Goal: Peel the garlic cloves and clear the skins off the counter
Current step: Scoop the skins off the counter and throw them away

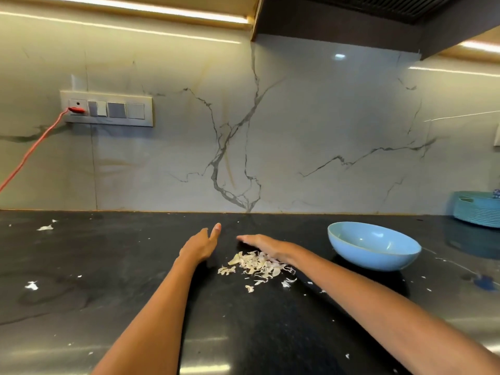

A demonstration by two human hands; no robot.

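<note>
We note both hands flat with straight fingers on the black counter (81, 266); left hand (201, 246) beside, right hand (266, 246) against the garlic skins (257, 265); hasty sweeping may scatter flakes toward the blue bowl (373, 246)

Two bare forearms are showing, entering from about 6 o'clock and 4 o'clock. Nothing is covering them: no sleeves, watch, bracelets or rings are appearing on the left hand (201, 246) or the right hand (266, 246). Fingernails are looking short and unpainted.
</note>
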